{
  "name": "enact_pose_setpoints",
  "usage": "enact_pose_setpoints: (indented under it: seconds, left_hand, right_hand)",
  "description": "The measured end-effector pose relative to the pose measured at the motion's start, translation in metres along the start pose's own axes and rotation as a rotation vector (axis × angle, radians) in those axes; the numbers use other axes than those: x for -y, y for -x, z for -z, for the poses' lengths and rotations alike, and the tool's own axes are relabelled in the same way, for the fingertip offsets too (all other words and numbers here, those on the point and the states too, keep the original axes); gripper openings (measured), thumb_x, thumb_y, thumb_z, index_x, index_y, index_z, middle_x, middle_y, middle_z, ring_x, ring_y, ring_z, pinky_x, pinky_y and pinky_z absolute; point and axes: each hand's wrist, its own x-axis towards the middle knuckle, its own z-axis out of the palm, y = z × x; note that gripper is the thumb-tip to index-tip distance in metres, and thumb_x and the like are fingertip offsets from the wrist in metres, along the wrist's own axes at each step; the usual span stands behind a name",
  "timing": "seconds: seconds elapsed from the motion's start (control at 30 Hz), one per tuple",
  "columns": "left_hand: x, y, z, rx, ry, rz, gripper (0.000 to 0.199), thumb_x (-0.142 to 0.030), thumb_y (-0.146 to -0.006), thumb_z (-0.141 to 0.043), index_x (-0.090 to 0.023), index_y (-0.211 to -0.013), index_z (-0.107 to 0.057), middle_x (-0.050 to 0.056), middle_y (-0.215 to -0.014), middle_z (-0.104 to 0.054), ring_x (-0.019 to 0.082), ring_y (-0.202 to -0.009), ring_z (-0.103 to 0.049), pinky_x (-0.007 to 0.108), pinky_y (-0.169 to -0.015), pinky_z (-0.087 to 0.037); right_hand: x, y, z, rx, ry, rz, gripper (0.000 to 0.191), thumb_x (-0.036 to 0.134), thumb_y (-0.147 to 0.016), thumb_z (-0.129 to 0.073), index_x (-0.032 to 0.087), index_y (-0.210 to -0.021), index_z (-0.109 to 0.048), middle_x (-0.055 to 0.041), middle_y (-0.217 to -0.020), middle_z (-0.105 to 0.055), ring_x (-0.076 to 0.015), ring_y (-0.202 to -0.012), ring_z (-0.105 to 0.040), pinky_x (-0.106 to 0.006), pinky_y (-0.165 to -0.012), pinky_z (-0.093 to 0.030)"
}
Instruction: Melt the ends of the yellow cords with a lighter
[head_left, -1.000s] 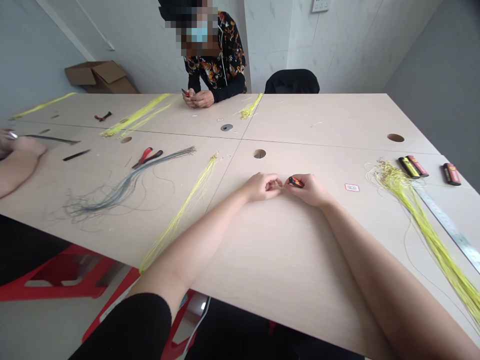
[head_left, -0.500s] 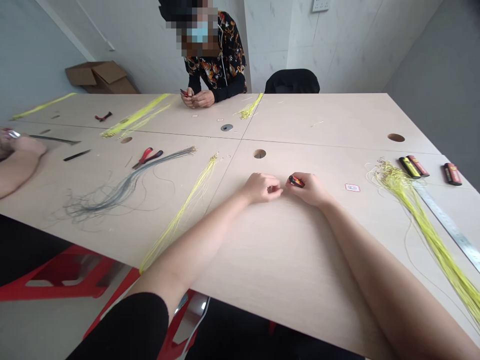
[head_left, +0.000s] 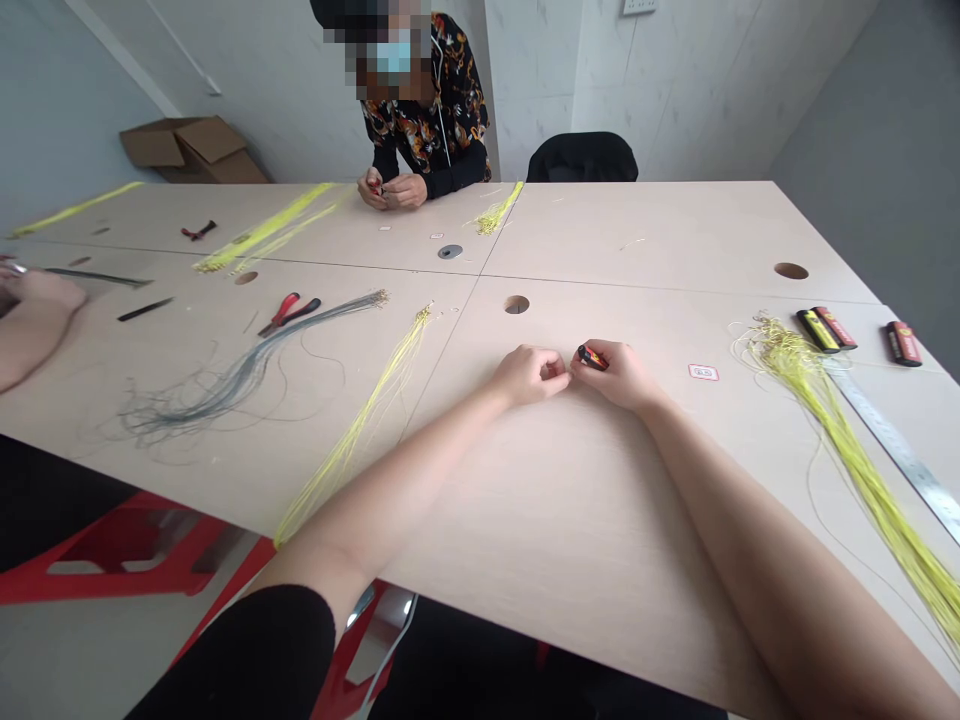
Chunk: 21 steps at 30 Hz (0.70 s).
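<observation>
My right hand is closed around a small black lighter with red and orange markings, its end showing past the thumb. Close beside it, my left hand has its thumb and fingertips pressed together. Whatever is in that pinch is too small to make out. Both hands rest low over the wooden table, fingertips nearly touching. A bundle of thin yellow wires lies left of my left forearm, and a thicker yellow bundle lies right of my right arm.
Grey wires and red-black pliers lie to the left. At right are a steel ruler, lighter-like items and a small label. A co-worker sits opposite; another person's arm reaches in from the left.
My left hand has shifted slightly toward the right hand, narrowing the gap between them. The whole view has shifted a little. The co-worker opposite has moved their hands slightly.
</observation>
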Motion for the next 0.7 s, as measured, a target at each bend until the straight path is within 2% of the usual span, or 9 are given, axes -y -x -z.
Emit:
enact_pose_setpoints:
  seconds: [0.3,0.7]
  left_hand:
    - [0.0027,-0.0018,-0.003,-0.015,0.06,-0.026,0.02,-0.029,-0.073,-0.062,-0.014,-0.06,-0.064,-0.001,-0.058,-0.061,0.008,-0.055,-0.047,0.023,-0.058,-0.035]
    - [0.0071,-0.0024,-0.0037,-0.034,0.105,-0.038,0.026,-0.033,-0.076,-0.056,-0.013,-0.062,-0.064,-0.002,-0.054,-0.052,0.007,-0.052,-0.037,0.023,-0.052,-0.029]
  right_hand:
    - [-0.0008,0.0005,0.0007,0.006,-0.018,0.012,0.018,0.033,-0.072,-0.049,0.017,-0.064,-0.05,0.0023,-0.06,-0.041,-0.0105,-0.06,-0.034,-0.025,-0.056,-0.028]
    - [-0.0013,0.0004,0.0013,-0.001,-0.068,0.012,0.017,0.033,-0.071,-0.05,0.017,-0.067,-0.053,0.0017,-0.062,-0.044,-0.011,-0.061,-0.036,-0.025,-0.056,-0.028]
